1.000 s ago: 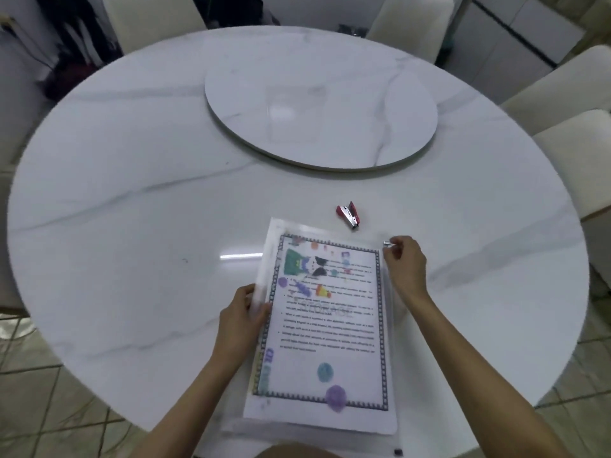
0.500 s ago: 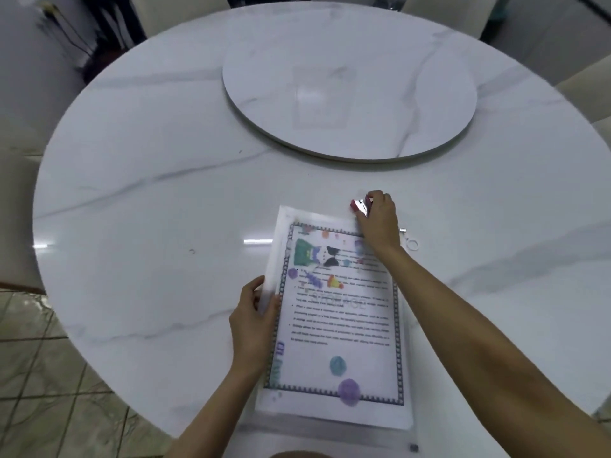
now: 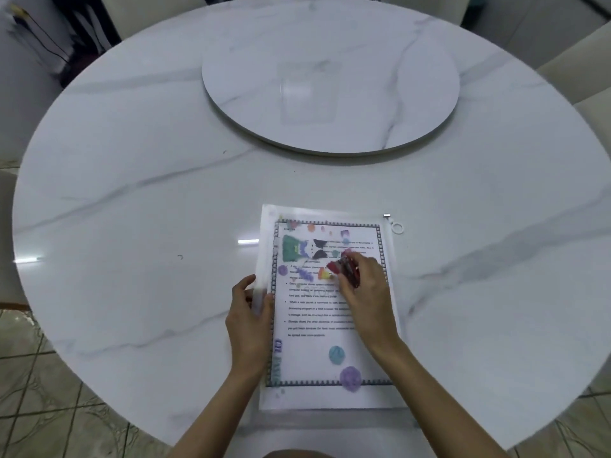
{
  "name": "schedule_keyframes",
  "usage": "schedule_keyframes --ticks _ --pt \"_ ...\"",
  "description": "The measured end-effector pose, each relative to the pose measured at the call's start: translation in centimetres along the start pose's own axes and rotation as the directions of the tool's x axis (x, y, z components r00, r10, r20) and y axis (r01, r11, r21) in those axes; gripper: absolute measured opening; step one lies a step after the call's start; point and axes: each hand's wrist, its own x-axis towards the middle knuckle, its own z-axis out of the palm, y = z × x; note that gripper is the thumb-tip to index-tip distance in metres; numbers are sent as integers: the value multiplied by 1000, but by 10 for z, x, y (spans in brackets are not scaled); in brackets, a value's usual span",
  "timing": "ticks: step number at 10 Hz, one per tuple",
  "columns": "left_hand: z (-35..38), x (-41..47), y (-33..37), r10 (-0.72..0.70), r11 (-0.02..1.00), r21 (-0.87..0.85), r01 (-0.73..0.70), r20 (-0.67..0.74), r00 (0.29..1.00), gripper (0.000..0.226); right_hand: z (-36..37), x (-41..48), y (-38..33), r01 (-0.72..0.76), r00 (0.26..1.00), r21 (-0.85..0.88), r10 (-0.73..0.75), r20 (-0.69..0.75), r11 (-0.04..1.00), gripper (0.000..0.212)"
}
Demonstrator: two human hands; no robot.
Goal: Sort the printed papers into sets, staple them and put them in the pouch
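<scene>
A clear zip pouch (image 3: pixel 393 279) lies at the table's near edge with printed papers (image 3: pixel 317 355) inside, the top sheet showing a patterned border, text and coloured pictures. Its zipper pull with a white ring (image 3: pixel 396 227) sits at the far right corner. My left hand (image 3: pixel 248 312) grips the pouch's left edge. My right hand (image 3: pixel 367 292) holds a small red stapler (image 3: pixel 344 269) just above the upper middle of the pouch.
The round white marble table (image 3: pixel 139 209) carries a raised round turntable (image 3: pixel 330 94) at its centre. Pale chairs stand around the far and right sides. Tiled floor shows below the near edge.
My right hand left the zipper pull, picked up the red stapler from the table beyond the pouch, and brought it back over the papers. My left hand stayed on the pouch's left edge.
</scene>
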Motion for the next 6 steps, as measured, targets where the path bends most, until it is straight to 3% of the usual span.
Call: schedule_keyframes --ticks 2,3,4,5,6 --pt "3 4 -11 130 932 336 -136 39 991 46 10 -30 9 11 1000 -114 -8 27 993 39" --pt "-3 4 -14 160 878 444 -179 81 984 49 9 -29 5 -15 1000 -87 16 17 996 38" --pt "-14 0 -23 218 857 437 -273 173 961 47 6 -30 4 -22 1000 -67 22 -10 998 38" --pt "-25 -5 -38 266 844 420 -332 210 941 51 -5 -23 -8 -91 995 81 94 -33 992 39" --pt "-34 -13 -58 401 815 364 -451 207 892 53 -28 -2 -25 -129 985 260 155 -80 957 36"
